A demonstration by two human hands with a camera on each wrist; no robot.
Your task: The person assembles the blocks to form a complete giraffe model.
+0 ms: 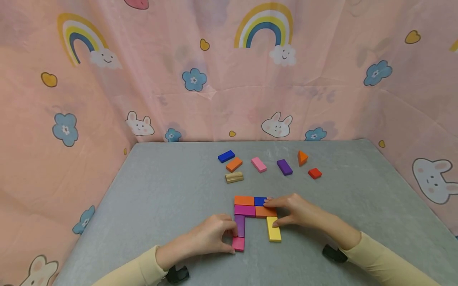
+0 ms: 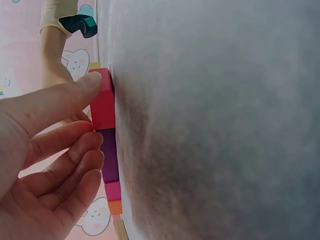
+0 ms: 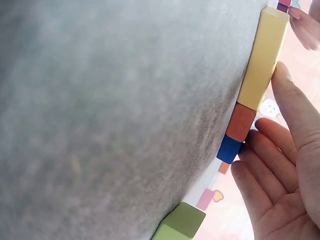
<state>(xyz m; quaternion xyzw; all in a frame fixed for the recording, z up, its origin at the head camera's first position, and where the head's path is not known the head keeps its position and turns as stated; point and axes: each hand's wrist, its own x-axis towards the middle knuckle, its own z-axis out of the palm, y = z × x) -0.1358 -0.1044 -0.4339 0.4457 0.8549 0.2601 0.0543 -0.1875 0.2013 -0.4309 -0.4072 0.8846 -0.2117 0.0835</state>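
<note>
My left hand is at the lower left leg of a flat block figure, its thumb on the near end of a pink block and its index finger beside the joint with a purple block. Across the top lie an orange block, a magenta block, a blue block and a second orange block. My right hand reaches its thumb to the side of a yellow block, which slants slightly below that orange one. Its other fingers extend over the blue block's right end.
Farther back lie loose blocks: blue, orange, tan ridged, pink, purple, an orange triangle and red. A green block shows in the right wrist view. A pink curtain stands behind the grey table.
</note>
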